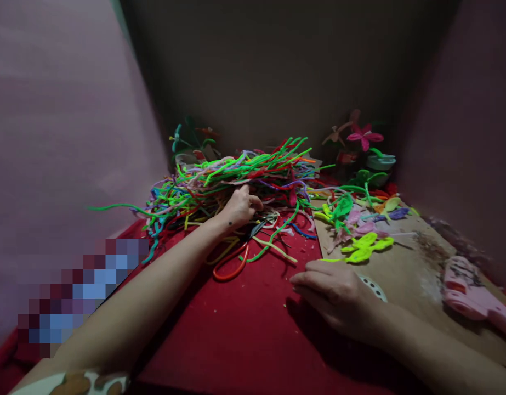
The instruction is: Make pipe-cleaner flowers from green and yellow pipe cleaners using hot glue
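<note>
My left hand (241,208) reaches into the front of a large tangled heap of coloured pipe cleaners (236,173). Its visible fingers are bent and apart; some fingertips are hidden against the heap. Just below it lies a tool with an orange-red looped handle (232,272), its other end among loose pipe cleaners. My right hand (333,291) rests at the front right on the red tabletop (220,334), fingers curled and pressed together. Whatever they may pinch is hidden. Beyond its knuckles lies a yellow pipe-cleaner flower (368,247).
A brown board (404,280) on the right bears green, pink and purple pipe-cleaner pieces (355,216) and a pink glue gun (464,288). A white disc with dark holes (373,287) sits by my right wrist. Potted pipe-cleaner flowers (365,137) stand at the back.
</note>
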`<state>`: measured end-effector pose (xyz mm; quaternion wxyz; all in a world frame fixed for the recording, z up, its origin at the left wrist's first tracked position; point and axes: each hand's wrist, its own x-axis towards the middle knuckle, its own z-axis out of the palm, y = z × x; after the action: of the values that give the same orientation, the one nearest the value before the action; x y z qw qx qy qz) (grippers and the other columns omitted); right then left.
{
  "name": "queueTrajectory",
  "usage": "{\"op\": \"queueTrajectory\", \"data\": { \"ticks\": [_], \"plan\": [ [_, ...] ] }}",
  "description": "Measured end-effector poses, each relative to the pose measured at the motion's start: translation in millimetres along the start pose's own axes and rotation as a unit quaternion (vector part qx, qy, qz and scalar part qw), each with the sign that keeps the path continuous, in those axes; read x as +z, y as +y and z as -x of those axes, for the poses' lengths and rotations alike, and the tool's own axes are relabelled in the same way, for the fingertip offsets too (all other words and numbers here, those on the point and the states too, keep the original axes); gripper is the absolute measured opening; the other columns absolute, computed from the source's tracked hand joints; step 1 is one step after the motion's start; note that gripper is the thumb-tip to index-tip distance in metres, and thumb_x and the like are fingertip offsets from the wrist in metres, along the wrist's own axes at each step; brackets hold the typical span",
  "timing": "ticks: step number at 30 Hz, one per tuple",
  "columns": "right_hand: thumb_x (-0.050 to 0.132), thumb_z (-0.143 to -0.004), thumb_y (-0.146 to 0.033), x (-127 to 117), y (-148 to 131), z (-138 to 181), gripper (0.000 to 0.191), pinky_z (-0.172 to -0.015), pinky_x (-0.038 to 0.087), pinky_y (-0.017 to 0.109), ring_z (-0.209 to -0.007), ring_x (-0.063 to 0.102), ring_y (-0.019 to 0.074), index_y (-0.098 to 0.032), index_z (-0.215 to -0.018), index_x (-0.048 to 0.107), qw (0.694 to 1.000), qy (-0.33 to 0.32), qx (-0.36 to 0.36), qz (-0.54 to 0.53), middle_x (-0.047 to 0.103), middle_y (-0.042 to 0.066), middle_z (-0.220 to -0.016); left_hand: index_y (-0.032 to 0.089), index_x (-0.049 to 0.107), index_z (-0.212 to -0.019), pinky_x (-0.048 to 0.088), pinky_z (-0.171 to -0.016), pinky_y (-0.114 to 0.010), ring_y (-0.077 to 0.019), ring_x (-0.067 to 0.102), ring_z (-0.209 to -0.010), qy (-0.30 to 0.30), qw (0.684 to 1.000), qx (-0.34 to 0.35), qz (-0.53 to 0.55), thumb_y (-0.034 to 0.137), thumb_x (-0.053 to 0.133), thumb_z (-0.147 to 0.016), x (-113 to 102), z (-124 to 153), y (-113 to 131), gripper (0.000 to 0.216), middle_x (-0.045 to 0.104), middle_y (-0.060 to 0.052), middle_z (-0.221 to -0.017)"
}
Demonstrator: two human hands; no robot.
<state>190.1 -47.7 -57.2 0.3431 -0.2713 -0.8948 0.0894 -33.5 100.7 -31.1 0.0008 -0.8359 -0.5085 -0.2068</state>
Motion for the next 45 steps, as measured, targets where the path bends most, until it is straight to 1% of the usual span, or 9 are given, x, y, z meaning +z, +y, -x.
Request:
{"op": "queueTrajectory", "data": {
  "ticks": [4,7,12,14,22,29,36,41,45],
  "plan": [
    [0.048,-0.084,-0.013,-0.5,-0.9,0.2,0.013,-0.052,0.036,0.022,-0.055,0.050,0.0108,-0.014,-0.082,0.062,1.000,-0.005,-0.003,0.007,0.057,0.003,-0.062,0.018,0.074,-0.078,0.035,-0.093,-0.044,-0.0304,0.042,-0.106,-0.001,0.999,0.009,-0.035,0.015,0.054,-0.071,10.1,-4.5,0.7,0.022,0.050,-0.013,-0.097],
    [0.048,-0.084,-0.014,-0.9,-1.1,-0.2,0.014,-0.050,0.034,0.022,-0.054,0.047,0.0107,-0.014,-0.082,0.061,1.000,-0.012,-0.006,0.016,0.055,0.003,-0.061,0.020,0.074,-0.081,0.035,-0.093,-0.044,-0.0318,0.040,-0.110,-0.008,0.999,0.019,-0.046,0.017,0.053,-0.072,12.6,-7.5,-1.2,0.023,0.052,-0.013,-0.102],
    [0.046,-0.085,-0.014,-1.7,-0.9,1.3,0.016,-0.050,0.032,0.022,-0.054,0.047,0.0109,-0.014,-0.083,0.062,1.000,-0.019,0.006,0.014,0.054,0.002,-0.061,0.018,0.070,-0.092,0.045,-0.077,-0.028,-0.0190,0.056,-0.085,-0.036,0.999,0.017,-0.031,0.011,0.050,-0.066,3.3,-14.1,-16.5,0.034,0.061,-0.006,-0.087],
    [0.046,-0.085,-0.014,-2.0,-1.0,2.2,0.016,-0.049,0.032,0.022,-0.054,0.047,0.0105,-0.014,-0.084,0.062,1.000,-0.024,0.008,0.011,0.054,0.002,-0.061,0.016,0.069,-0.092,0.045,-0.076,-0.024,-0.0163,0.058,-0.082,-0.039,0.999,0.025,-0.028,0.006,0.046,-0.064,-2.1,-16.2,-24.3,0.038,0.063,-0.004,-0.086],
    [0.046,-0.084,-0.012,-3.6,-2.2,-1.0,0.017,-0.049,0.032,0.022,-0.053,0.046,0.0102,-0.012,-0.082,0.063,1.000,-0.024,0.004,0.009,0.054,0.003,-0.060,0.016,0.072,-0.080,0.044,-0.072,-0.024,-0.0163,0.058,-0.076,-0.068,0.995,0.062,-0.047,0.013,0.049,-0.064,-5.5,-15.1,-35.6,0.028,0.063,-0.007,-0.087],
    [0.046,-0.085,-0.013,-3.8,-2.0,-0.8,0.016,-0.049,0.032,0.021,-0.053,0.046,0.0099,-0.013,-0.082,0.062,1.000,-0.020,0.003,0.016,0.053,0.002,-0.059,0.014,0.071,-0.072,0.043,-0.065,-0.023,-0.0162,0.057,-0.069,-0.071,0.995,0.039,-0.055,0.016,0.048,-0.068,-3.5,-8.6,-31.8,0.023,0.064,-0.009,-0.078],
    [0.046,-0.086,-0.015,-2.6,-1.1,-0.1,0.016,-0.050,0.033,0.021,-0.053,0.047,0.0101,-0.014,-0.082,0.062,1.000,-0.009,-0.001,0.017,0.054,0.002,-0.060,0.013,0.070,-0.084,0.039,-0.057,-0.021,-0.0127,0.053,-0.060,-0.088,0.994,0.059,-0.029,0.026,0.048,-0.071,-14.8,-8.0,-33.3,0.028,0.063,-0.004,-0.068],
    [0.046,-0.085,-0.015,-3.1,0.1,-0.9,0.016,-0.050,0.035,0.022,-0.054,0.048,0.0104,-0.014,-0.082,0.062,1.000,-0.005,0.000,0.016,0.056,0.003,-0.061,0.013,0.070,-0.084,0.042,-0.064,-0.021,-0.0124,0.056,-0.067,-0.070,0.991,0.058,0.100,0.032,0.052,-0.074,-21.0,-3.2,-24.7,0.028,0.065,-0.002,-0.074],
    [0.046,-0.085,-0.015,-2.9,1.6,-0.7,0.016,-0.050,0.036,0.023,-0.054,0.049,0.0107,-0.013,-0.082,0.062,1.000,0.000,0.000,0.014,0.056,0.003,-0.062,0.014,0.070,-0.083,0.044,-0.071,-0.024,-0.0152,0.059,-0.078,-0.105,0.969,0.011,0.223,0.035,0.059,-0.070,-38.6,-1.5,-11.8,0.027,0.068,-0.003,-0.083]
  ]
}}
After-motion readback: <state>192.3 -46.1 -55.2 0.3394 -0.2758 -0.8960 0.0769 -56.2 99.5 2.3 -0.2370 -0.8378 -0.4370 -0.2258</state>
